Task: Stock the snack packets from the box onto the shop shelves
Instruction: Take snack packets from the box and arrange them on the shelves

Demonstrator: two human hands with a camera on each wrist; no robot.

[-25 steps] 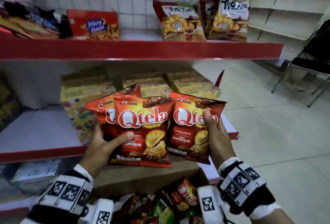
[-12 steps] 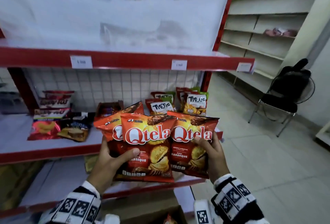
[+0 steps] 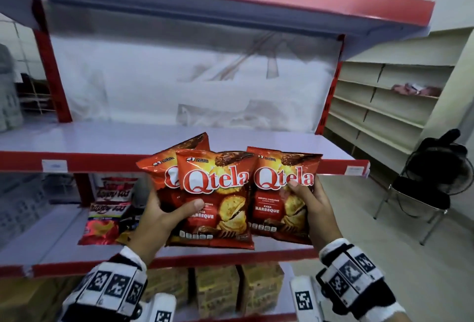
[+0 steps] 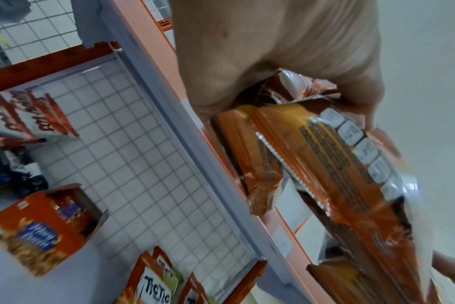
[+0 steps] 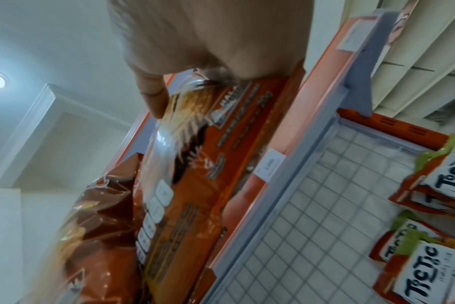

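**Three Qtela packets held up before the shelf**

Head view: The left hand (image 3: 154, 221) has its grip clamped on two Qtela barbeque packets (image 3: 215, 198), thumb across the front one, the other fingers hidden behind. The right hand (image 3: 311, 208) has its grip clamped on a third Qtela packet (image 3: 279, 190), thumb on the logo. The three packets overlap like a fan at the centre, upright, in front of the red edge of the middle shelf (image 3: 102, 161). At 8 o'clock from the packets, red and white snack bags (image 3: 107, 208) lie on the lower shelf. At 3 o'clock, well apart, a black chair (image 3: 423, 193) stands on the floor, with cream shelving (image 3: 379, 95) at 2 o'clock behind it.

Left wrist view: The left hand (image 4: 273, 51) wraps around the bottom of the packets (image 4: 325, 164); their back sides and crimped seams show. At 8 o'clock an orange biscuit box (image 4: 39, 232) stands open against the wire grid, and Tic Tac bags (image 4: 156, 283) are at 6 o'clock.

Right wrist view: The right hand (image 5: 208, 41) pinches the lower part of its packet (image 5: 195, 185), thumb tip on the front. A price label (image 5: 269, 164) sits just beside the packet at 3 o'clock. More Tic Tac bags (image 5: 434, 205) stand at 4 o'clock.
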